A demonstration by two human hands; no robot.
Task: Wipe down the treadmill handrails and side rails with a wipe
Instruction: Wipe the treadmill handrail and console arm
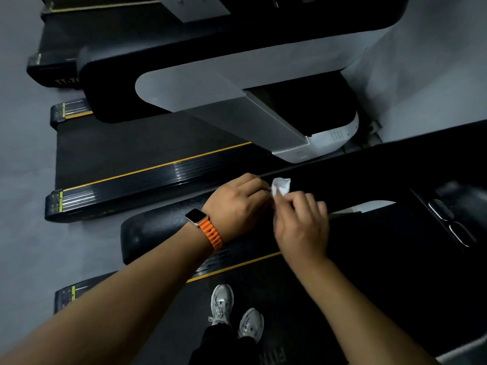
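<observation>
The person stood on a treadmill belt (pixel 303 299), shoes (pixel 222 304) at 6 o'clock below the hands. A crumpled white wipe (pixel 281 186) sat just above the black handrail (pixel 158 227), held between both hands. The left hand (pixel 237 201), wearing a watch (pixel 196 216) on an orange band, curled its fingers (pixel 259 184) against the wipe's 9 o'clock edge, pinching it. The right hand (pixel 300 225) pinched the wipe's 6 o'clock edge with bent fingers (pixel 290 200). The yellow-striped side rail (pixel 237 266) ran below the handrail; a neighbouring treadmill (pixel 131 154) lay at 10 o'clock.
</observation>
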